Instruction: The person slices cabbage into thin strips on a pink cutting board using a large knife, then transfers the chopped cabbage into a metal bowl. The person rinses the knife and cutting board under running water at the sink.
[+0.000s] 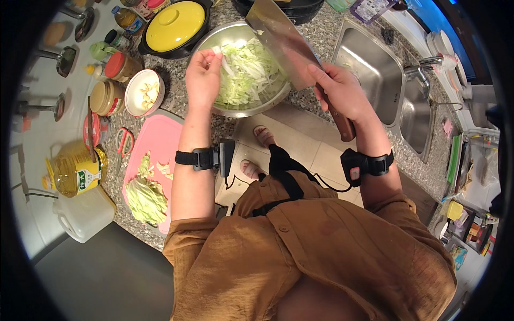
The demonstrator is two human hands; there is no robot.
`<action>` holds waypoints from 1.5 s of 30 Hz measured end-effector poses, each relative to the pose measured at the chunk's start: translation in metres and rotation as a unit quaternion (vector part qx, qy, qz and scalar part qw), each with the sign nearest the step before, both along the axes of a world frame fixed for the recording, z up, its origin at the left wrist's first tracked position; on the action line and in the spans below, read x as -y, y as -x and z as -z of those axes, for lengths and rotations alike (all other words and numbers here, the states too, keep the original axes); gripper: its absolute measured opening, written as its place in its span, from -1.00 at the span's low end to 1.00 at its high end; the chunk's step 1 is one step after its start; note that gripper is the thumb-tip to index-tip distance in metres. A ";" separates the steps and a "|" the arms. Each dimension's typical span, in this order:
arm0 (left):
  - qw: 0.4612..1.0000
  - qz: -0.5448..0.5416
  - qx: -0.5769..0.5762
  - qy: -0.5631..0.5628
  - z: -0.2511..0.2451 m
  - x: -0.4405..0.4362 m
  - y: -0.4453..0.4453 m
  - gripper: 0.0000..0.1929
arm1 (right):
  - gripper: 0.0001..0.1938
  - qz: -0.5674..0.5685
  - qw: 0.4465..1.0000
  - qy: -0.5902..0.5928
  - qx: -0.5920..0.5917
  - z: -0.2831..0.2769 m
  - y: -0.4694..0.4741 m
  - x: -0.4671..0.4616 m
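Observation:
My left hand [204, 78] pinches a pale strip of cabbage [217, 50] between thumb and fingertips, at the left rim of a stainless steel bowl [241, 112]. Shredded cabbage [247, 76] is heaped inside that bowl. Wrapped round the wooden handle of a Chinese cleaver [286, 46], my right hand [341, 90] holds the broad blade tilted over the bowl's right side. A small bit of cabbage clings to the blade near its far end. To the left, a remaining piece of cabbage [146, 200] and some scraps lie on a pink cutting board [154, 134].
Scissors [125, 142] and a bowl of peeled garlic cloves [145, 96] are beside the board. Behind stands a black pot with a yellow lid [175, 26]. Jars and a large oil bottle [78, 170] line the left wall. A double sink [371, 68] is at right.

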State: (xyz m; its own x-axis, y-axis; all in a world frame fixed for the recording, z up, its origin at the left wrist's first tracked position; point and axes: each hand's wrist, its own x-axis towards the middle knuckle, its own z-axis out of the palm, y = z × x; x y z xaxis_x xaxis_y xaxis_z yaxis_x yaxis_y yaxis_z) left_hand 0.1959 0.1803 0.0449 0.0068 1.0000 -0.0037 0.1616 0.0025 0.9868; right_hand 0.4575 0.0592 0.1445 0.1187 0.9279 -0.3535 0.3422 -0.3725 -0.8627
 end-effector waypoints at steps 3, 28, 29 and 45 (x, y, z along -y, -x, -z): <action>0.980 0.007 0.184 0.081 -0.012 0.001 -0.005 -0.81 | -0.54 -0.011 1.000 0.000 0.002 0.001 0.000 0.001; 0.952 -0.208 0.219 -0.045 -0.038 0.154 0.171 -0.82 | -0.72 -0.223 0.970 0.060 -0.073 0.016 0.099 -0.002; 0.954 -0.203 0.209 -0.075 -0.045 0.174 0.188 -0.82 | -0.73 -0.252 0.960 0.086 -0.092 0.021 0.111 0.001; 0.926 -0.365 0.074 -0.054 -0.004 0.284 0.235 -0.87 | -0.76 -0.560 0.823 0.011 0.098 0.071 0.214 -0.001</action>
State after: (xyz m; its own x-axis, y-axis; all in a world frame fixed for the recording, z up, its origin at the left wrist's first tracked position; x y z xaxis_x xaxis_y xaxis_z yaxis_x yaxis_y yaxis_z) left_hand -0.0392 -0.1040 0.0493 -0.6789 0.7329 0.0437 0.0181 -0.0428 0.9989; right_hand 0.2437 0.0604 0.0731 -0.7491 0.4878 -0.4482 0.6134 0.2552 -0.7474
